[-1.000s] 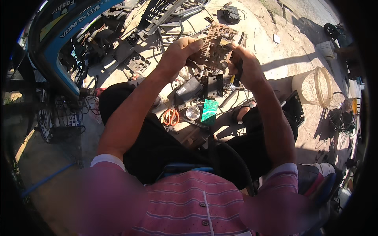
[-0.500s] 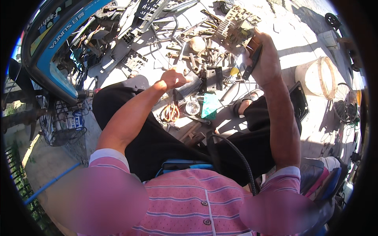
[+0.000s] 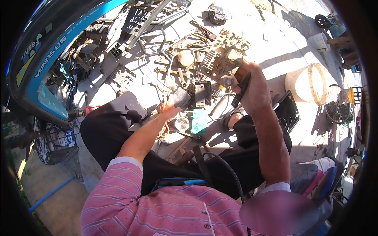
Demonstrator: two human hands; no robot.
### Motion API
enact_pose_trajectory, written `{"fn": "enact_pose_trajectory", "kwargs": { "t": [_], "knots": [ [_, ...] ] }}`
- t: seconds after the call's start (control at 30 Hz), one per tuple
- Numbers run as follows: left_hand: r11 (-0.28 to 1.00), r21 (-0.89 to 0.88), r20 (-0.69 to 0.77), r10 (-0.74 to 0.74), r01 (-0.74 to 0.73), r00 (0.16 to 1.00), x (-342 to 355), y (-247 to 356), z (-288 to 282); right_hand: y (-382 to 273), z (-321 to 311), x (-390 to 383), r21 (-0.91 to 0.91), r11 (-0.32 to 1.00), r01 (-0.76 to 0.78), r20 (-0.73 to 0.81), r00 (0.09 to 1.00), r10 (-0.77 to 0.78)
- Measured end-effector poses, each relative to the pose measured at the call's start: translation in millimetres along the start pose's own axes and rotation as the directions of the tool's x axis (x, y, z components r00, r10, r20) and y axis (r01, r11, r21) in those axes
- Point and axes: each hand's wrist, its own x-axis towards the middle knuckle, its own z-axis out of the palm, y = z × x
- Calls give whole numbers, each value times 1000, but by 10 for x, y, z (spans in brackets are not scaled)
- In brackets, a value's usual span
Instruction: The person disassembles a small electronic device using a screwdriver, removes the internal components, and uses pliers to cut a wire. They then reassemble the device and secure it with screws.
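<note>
Brown circuit board crowded with bulky metal parts [image 3: 220, 59] sits upper centre of the frame, held up by the right hand [image 3: 252, 84], whose fingers are clamped on its lower edge together with a dark slim tool handle [image 3: 241, 91]. The left hand [image 3: 170, 111] is low at centre, fingers loosely together just beside a grey flat block [image 3: 180, 97]; I cannot tell if it touches. With one hand carrying both board and tool, the board could tip or slip onto the scattered metal scrap [image 3: 177, 67] below. At upper left, a blue curved vehicle panel [image 3: 51, 59] carries white lettering; at left, a wire basket [image 3: 55, 143] holds a small blue-and-white label; a green rectangular board [image 3: 199, 122] lies at centre; a cream plastic bucket [image 3: 307, 82] stands right.
</note>
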Motion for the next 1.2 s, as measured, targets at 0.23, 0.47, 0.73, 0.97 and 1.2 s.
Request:
{"fn": "enact_pose_trajectory", "kwargs": {
  "t": [0.23,0.47,0.73,0.97,1.2],
  "knots": [
    [960,-272,-10,60,-60,998,34,742,-171,-147,-23,-12,-59,996,62,-64,996,-66],
    [961,-252,88,-95,114,992,275,1378,-111,-148,-76,53,-77,997,27,-85,996,-33],
    [985,-76,179,-142,158,973,462,1576,-201,-169,-47,3,-73,997,23,-56,998,-27],
    [995,-95,72,-17,23,997,603,1456,-74,-95,-111,42,-295,954,51,106,994,-20],
    [574,-763,-163,273,-296,948,619,1044,-1039,-58,66,-7,-434,901,27,121,992,29]
  ]
}}
